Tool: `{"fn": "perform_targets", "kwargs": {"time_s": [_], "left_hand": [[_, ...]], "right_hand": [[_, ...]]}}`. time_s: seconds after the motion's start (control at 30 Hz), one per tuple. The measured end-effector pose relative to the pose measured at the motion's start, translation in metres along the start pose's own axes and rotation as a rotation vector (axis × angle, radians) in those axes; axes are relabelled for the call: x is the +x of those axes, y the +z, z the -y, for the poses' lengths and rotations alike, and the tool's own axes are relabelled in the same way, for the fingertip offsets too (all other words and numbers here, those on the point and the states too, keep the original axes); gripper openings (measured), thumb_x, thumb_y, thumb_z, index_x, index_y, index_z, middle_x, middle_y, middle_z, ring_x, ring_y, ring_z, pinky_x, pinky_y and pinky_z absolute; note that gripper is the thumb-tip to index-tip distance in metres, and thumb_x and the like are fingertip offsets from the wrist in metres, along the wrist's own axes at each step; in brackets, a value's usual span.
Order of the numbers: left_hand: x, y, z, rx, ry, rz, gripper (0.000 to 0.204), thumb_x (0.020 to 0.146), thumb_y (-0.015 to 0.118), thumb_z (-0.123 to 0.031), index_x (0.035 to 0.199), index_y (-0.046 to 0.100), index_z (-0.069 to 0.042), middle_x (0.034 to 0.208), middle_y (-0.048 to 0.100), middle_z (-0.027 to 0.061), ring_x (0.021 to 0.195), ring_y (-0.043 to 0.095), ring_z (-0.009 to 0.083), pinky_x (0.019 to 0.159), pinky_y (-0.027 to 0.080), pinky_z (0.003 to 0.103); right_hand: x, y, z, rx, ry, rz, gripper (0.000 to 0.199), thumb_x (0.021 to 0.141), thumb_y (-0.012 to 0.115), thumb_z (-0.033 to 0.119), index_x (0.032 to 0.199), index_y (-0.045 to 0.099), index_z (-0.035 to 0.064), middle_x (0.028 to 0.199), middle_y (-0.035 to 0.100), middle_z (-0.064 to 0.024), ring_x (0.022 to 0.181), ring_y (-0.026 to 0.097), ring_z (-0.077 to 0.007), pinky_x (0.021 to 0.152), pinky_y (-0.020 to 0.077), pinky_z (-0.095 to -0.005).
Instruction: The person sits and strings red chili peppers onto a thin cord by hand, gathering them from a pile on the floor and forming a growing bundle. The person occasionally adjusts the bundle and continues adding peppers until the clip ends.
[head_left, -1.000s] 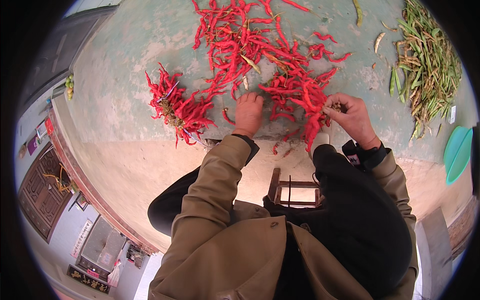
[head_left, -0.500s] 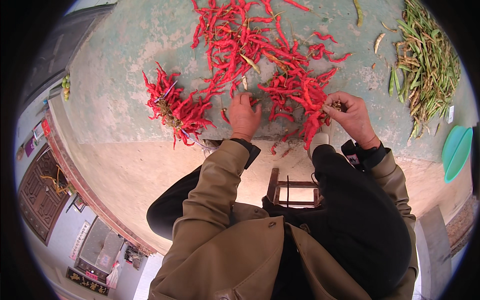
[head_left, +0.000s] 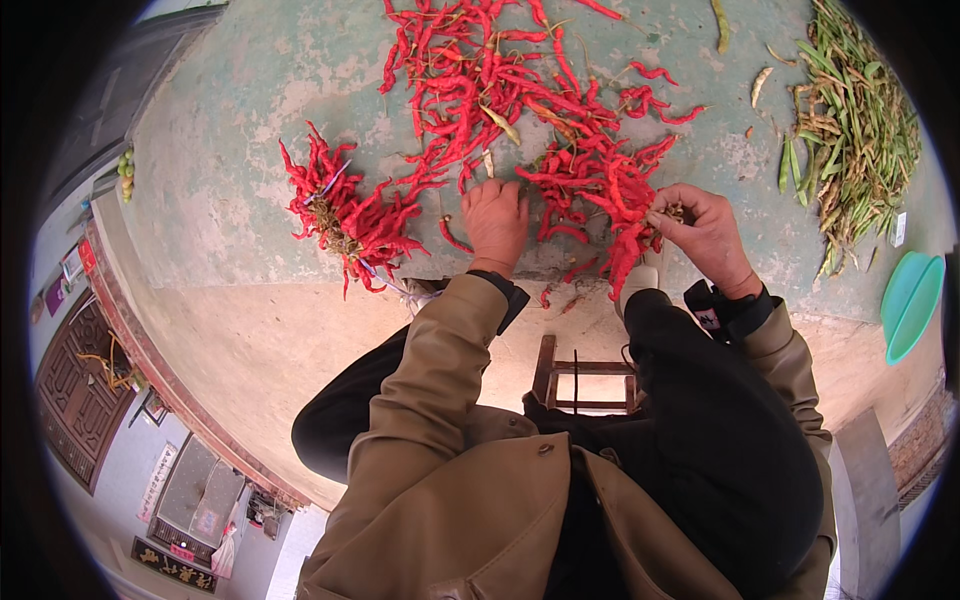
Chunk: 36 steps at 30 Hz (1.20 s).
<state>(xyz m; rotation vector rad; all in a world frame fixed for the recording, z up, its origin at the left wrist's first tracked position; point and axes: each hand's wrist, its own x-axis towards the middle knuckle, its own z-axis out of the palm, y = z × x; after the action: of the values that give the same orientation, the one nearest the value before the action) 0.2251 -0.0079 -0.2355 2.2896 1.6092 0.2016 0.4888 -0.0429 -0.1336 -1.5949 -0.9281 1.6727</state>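
My right hand (head_left: 708, 232) is closed, thumb against fingers, on the stem end of a bunch of red chili peppers (head_left: 625, 190). Its dry stems show between the fingertips, and the pods spread left over the table edge. Back side up, my left hand (head_left: 496, 225) rests on the table at the near end of a loose pile of red chilies (head_left: 465, 95). Its fingers are bent together and their tips are hidden, so whatever they hold cannot be made out. One loose chili (head_left: 453, 236) lies just left of it. Farther left is a chili bundle (head_left: 360, 222) tied with pale purple string.
A heap of green and brown bean pods (head_left: 865, 140) covers the table's right side. Beside it, a turquoise plastic basin (head_left: 912, 305) stands low at the edge. A wooden stool (head_left: 590, 370) is below, between my legs. The worn green tabletop (head_left: 240, 170) reaches far left.
My left hand has shifted slightly right and turned; the chili seen at its right side is now out of sight. My right hand keeps its grip on the bunch.
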Motion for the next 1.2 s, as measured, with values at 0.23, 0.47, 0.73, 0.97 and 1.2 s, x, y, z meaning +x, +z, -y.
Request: {"fn": "perform_targets", "kwargs": {"time_s": [0.23,0.47,0.73,0.97,1.2], "left_hand": [[0.007,0.002,0.0,0.09,0.031,0.04,0.016,0.066,0.067,-0.011,0.08,0.06,-0.009,0.082,0.056,0.0066,0.083,0.053,0.0269,0.07,0.038,0.04],[0.024,-0.069,-0.047,-0.499,-0.037,-0.281,0.012,0.068,0.065,-0.001,0.078,0.061,-0.008,0.081,0.058,0.0077,0.074,0.053,0.0244,0.068,0.041,0.034],[0.019,-0.081,-0.117,-0.819,0.03,-0.188,0.013,0.071,0.063,0.001,0.083,0.06,-0.004,0.085,0.059,0.0106,0.076,0.059,0.0265,0.064,0.049,0.032],[0.006,-0.067,-0.118,-1.013,-0.148,-0.036,0.012,0.074,0.062,0.004,0.085,0.059,-0.002,0.092,0.061,0.0105,0.08,0.06,0.0201,0.07,0.048,0.028],[0.0,-0.054,-0.122,-1.64,-0.486,0.131,0.007,0.083,0.056,0.003,0.09,0.057,0.001,0.101,0.059,0.0087,0.084,0.058,0.0143,0.074,0.049,0.026]], "right_hand": [[-0.001,0.0,0.001,0.04,0.012,0.011,0.006,0.081,0.061,-0.001,0.086,0.059,-0.0012,0.077,0.059,0.0004,0.07,0.055,-0.0051,0.063,0.0453,-0.02],[0.005,0.01,0.009,-0.218,-0.053,0.07,0.007,0.08,0.062,0.0,0.086,0.059,-0.0003,0.075,0.058,0.0012,0.066,0.055,-0.0045,0.059,0.0447,-0.0189],[0.004,0.027,0.013,-0.019,-0.023,0.0,0.005,0.078,0.063,0.002,0.081,0.061,0.0001,0.072,0.06,0.0006,0.067,0.052,-0.0041,0.059,0.0441,-0.021],[0.005,0.021,0.006,0.004,-0.029,-0.047,0.01,0.078,0.063,0.002,0.087,0.063,-0.0015,0.076,0.061,-0.0001,0.07,0.053,-0.0042,0.061,0.0447,-0.0201],[0.006,0.021,0.004,-0.086,-0.078,-0.02,0.015,0.077,0.061,0.002,0.091,0.065,-0.001,0.076,0.062,-0.003,0.07,0.056,-0.0073,0.063,0.0462,-0.0221]]}}
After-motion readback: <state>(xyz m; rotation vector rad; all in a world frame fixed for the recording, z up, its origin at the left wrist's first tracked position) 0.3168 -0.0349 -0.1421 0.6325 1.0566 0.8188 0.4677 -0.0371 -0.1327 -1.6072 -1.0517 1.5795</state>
